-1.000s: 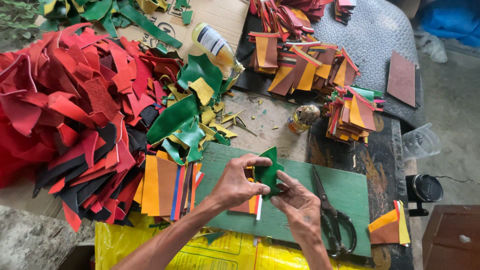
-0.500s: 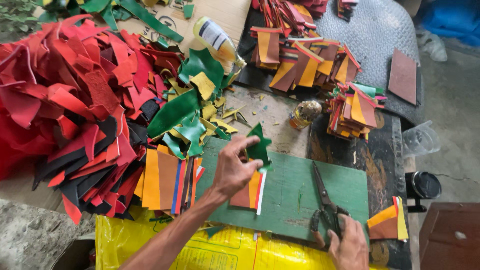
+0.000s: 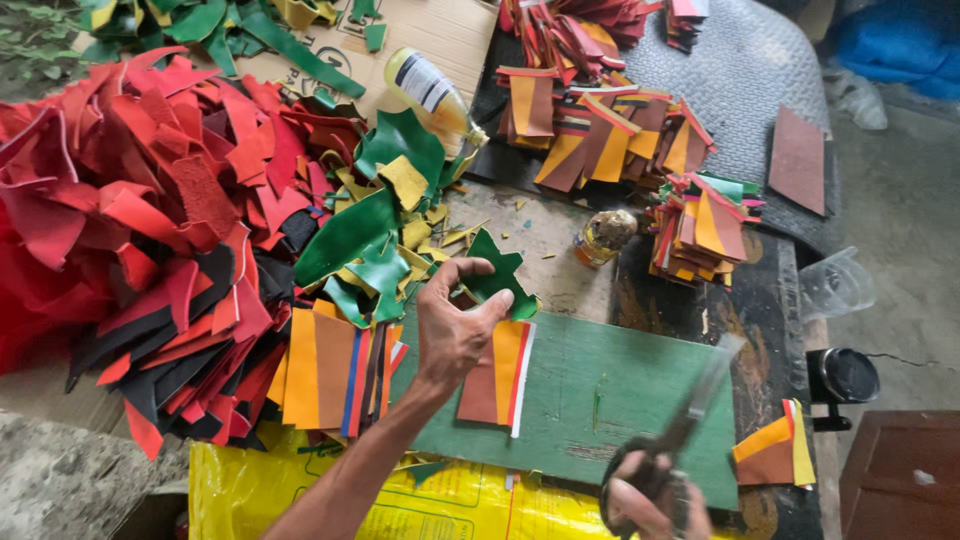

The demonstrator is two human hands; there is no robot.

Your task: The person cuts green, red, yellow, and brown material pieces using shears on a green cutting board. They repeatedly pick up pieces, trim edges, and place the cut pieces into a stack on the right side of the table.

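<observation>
A green leather scrap (image 3: 497, 278) is pinched between thumb and fingers of the left hand (image 3: 455, 330), above the far edge of the green board (image 3: 620, 390). Scissors (image 3: 680, 435) are gripped in the closed right hand (image 3: 645, 500), raised over the board's near edge.

The location is a small craft workshop for cutting coloured sheet material, apparently leather. A large heap of red and black offcuts (image 3: 130, 250) covers the left side of the work surface. Green scraps (image 3: 370, 230) lie beside it. Sorted stacks of cut multicoloured pieces (image 3: 600, 130) sit at the top. A green cutting board (image 3: 620, 390) occupies the centre, with scissors (image 3: 680, 440) over it. A bottle of yellowish liquid (image 3: 430, 90) lies on flattened cardboard (image 3: 450, 30).
</observation>
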